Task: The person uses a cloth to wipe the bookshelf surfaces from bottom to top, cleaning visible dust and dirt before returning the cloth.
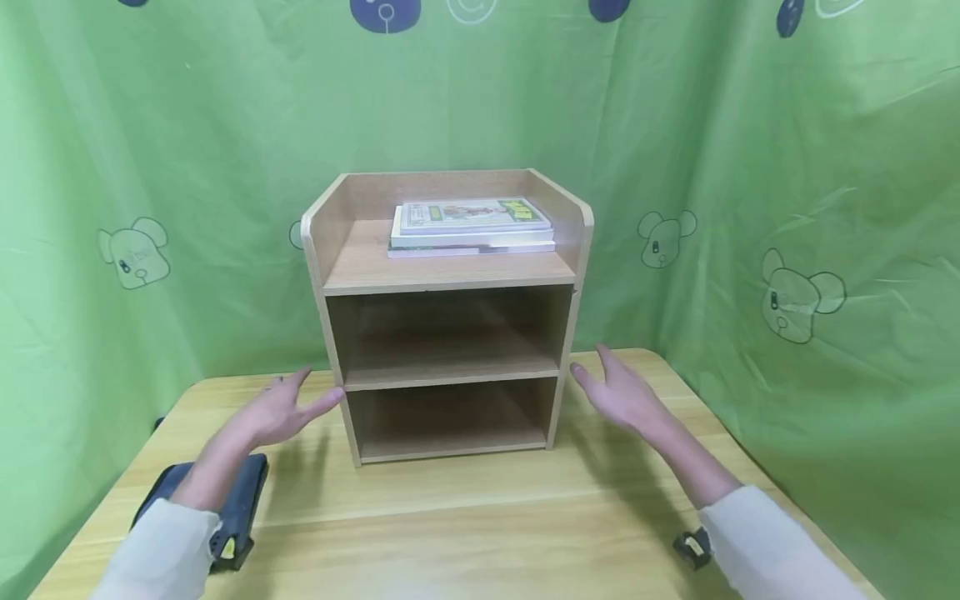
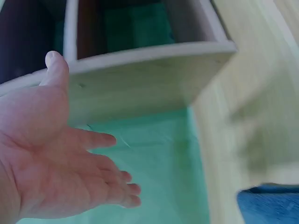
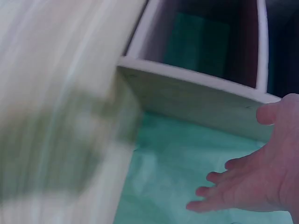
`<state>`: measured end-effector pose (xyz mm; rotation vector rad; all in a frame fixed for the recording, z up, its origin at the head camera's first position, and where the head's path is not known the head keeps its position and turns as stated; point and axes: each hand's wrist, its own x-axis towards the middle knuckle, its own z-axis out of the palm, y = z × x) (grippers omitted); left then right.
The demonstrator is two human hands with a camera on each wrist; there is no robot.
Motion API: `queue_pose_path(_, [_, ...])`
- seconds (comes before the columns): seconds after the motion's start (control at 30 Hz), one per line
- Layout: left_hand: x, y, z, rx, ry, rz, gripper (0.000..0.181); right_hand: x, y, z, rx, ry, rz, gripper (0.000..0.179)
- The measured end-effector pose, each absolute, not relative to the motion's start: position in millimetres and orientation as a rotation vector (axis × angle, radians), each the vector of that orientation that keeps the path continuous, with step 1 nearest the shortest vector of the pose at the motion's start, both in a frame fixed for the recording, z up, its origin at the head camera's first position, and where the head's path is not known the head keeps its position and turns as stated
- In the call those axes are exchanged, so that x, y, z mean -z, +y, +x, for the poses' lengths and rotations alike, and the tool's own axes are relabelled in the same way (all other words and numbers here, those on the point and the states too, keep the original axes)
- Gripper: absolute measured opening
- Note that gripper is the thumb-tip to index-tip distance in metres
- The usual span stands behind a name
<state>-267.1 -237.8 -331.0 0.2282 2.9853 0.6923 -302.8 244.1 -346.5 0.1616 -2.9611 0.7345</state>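
A light wooden shelf unit [image 1: 450,287] with two open compartments stands upright at the middle of the table. On its top lies a small stack of books [image 1: 472,227]. My left hand [image 1: 277,412] is held beside the unit's left side, fingers spread and thumb near the front edge; the left wrist view shows the palm with nothing in it. On the opposite side my right hand [image 1: 618,396] is held with fingers extended, also holding nothing. Whether either hand touches the wood I cannot tell.
A dark blue flat object [image 1: 243,500] lies on the wooden table [image 1: 450,533] at the left, partly under my left forearm. Green curtains [image 1: 465,100] with bear drawings hang behind and at both sides.
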Motion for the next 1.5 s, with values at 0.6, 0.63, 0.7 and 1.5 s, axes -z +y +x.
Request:
queue_pose_path(0.6, [332.0, -193.7, -277.8, -1.259, 3.014, 0.356, 0.061, 315.6, 208.2, -300.2, -0.96, -2.872, 0.242, 0.083])
queue_pose_path(0.63, [332.6, -193.0, -278.1, -1.283, 3.018, 0.363, 0.055, 317.4, 207.1, -301.1, -0.981, -2.868, 0.248, 0.084])
queue_pose_path(0.7, [333.2, -192.5, -278.3, -1.293, 3.035, 0.345, 0.049, 321.3, 205.3, -302.8, -1.033, -2.86, 0.25, 0.081])
queue_pose_path(1.5, [330.5, -194.3, -276.0, -1.2, 3.081, 0.322, 0.044, 334.4, 203.9, -308.0, -1.198, -2.754, 0.247, 0.05])
